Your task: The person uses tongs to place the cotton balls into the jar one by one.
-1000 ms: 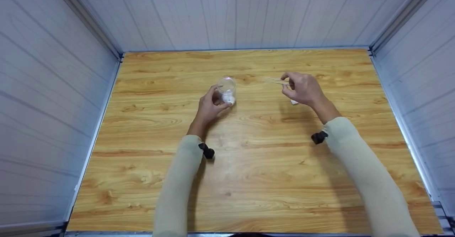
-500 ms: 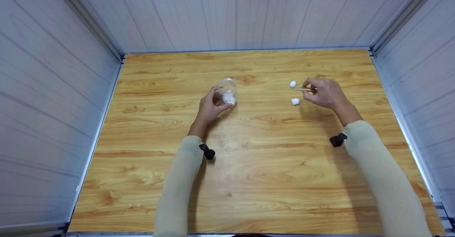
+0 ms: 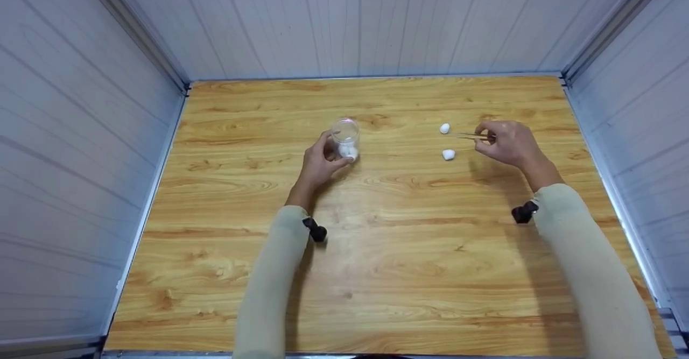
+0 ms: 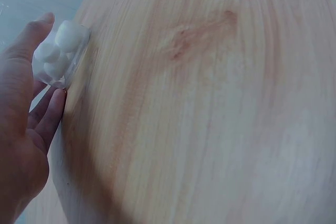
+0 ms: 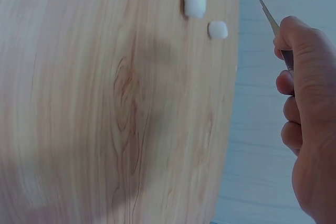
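Note:
My left hand (image 3: 317, 161) holds a clear plastic jar (image 3: 345, 132) upright on the table, thumb and fingers around its side. Several white cotton balls (image 4: 68, 36) lie in the bottom of the jar. In my right hand (image 3: 508, 142) a pair of thin metal tweezers (image 3: 467, 135) is pinched between thumb and fingers, pointing left with nothing between the tips. Two loose cotton balls lie on the table left of that hand: a farther cotton ball (image 3: 444, 128) just beyond the tweezer tips and a nearer cotton ball (image 3: 448, 155). The right wrist view shows the tweezers (image 5: 271, 19) from the side.
The wood-grain table (image 3: 377, 273) is bounded by a pale panel wall (image 3: 334, 25) at the back and others at both sides. A small black wrist camera (image 3: 525, 212) sits on each sleeve.
My right hand has moved right with the tweezers, away from the jar and past the two cotton balls, both of which now show fully. The left hand and jar stay in place.

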